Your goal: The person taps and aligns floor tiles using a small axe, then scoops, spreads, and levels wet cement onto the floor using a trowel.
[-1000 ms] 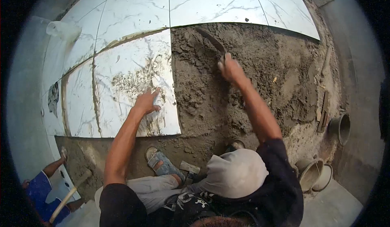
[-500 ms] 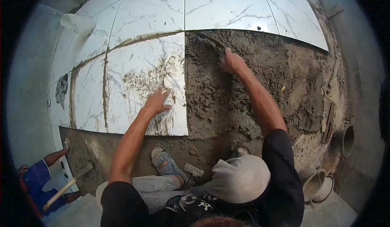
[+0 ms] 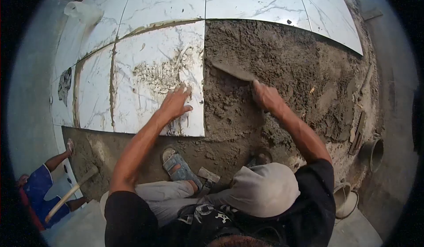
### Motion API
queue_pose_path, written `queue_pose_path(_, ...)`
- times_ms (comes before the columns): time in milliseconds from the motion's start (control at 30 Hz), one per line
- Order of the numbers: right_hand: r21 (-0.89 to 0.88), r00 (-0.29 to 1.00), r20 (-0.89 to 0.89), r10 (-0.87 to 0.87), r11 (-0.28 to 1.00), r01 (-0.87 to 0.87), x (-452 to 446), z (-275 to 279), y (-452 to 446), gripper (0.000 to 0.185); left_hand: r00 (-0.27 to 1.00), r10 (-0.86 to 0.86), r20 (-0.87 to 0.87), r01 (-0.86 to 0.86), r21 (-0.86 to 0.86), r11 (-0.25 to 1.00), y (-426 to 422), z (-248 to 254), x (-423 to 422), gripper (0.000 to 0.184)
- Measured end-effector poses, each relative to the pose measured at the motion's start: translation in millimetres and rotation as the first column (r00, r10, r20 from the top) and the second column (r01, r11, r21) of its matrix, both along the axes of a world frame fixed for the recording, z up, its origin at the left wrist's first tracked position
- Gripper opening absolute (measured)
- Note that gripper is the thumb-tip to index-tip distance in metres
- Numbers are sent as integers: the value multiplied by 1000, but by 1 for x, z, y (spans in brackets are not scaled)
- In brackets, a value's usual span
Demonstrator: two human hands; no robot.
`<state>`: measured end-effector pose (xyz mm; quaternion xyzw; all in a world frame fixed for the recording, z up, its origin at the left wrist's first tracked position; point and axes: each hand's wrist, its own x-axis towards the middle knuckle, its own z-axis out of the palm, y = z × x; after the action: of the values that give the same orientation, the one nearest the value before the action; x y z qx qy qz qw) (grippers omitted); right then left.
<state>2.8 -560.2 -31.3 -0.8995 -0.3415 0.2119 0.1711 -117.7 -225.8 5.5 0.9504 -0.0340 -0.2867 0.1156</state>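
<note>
My left hand (image 3: 176,103) rests with fingers spread on a white marbled tile (image 3: 154,70) that is smeared with mortar. In my right hand (image 3: 267,97) is the grip of a trowel (image 3: 233,72), its mortar-coated blade pointing to the upper left. The blade lies on or just over the rough grey mortar bed (image 3: 291,70), close to the tile's right edge. My fingers hide the trowel's handle.
Laid tiles (image 3: 251,1) border the mortar at the top. Buckets (image 3: 346,200) stand at lower right. A hammer-like tool (image 3: 73,194) and another person (image 3: 42,187) are at lower left. A block (image 3: 208,175) lies between my feet.
My right hand has drawn the trowel down toward me, away from the upper tile edge. My left hand stays on the tile. The whole view has shifted slightly.
</note>
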Motion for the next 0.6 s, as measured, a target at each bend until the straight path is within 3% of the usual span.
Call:
queue_pose_path(33,64,993,103,59,996,-66,-11,-12,-14,23,996,-41,77,41,-1,999,9,-2,0,77)
queue_pose_path(200,131,991,13,132,983,-132,-16,42,-40,24,986,-168,-5,168,60,984,27,59,-16,73)
queue_pose_path(267,168,987,-24,160,974,-154,-16,51,-38,25,960,-248,-132,234,-117,965,32,90,-41,76)
queue_pose_path(333,-6,930,-146,336,940,-341,-14,56,-30,26,936,-256,-241,197,-244,949,9,149,-62,74)
queue_pose_path(367,-4,933,-139,333,942,-337,-6,49,-26,26,925,-302,-229,252,-225,941,-2,176,-75,73)
queue_pose_path(433,-212,922,-242,303,911,-355,24,23,-14,27,888,-395,-237,332,-264,906,-18,215,-102,71)
queue_pose_path(500,-171,949,-190,253,943,-286,63,38,11,28,863,-432,-261,339,-334,879,-32,235,-123,71)
queue_pose_path(600,-174,965,-69,254,949,-262,141,11,34,28,875,-383,-295,228,-446,865,-42,245,-135,73)
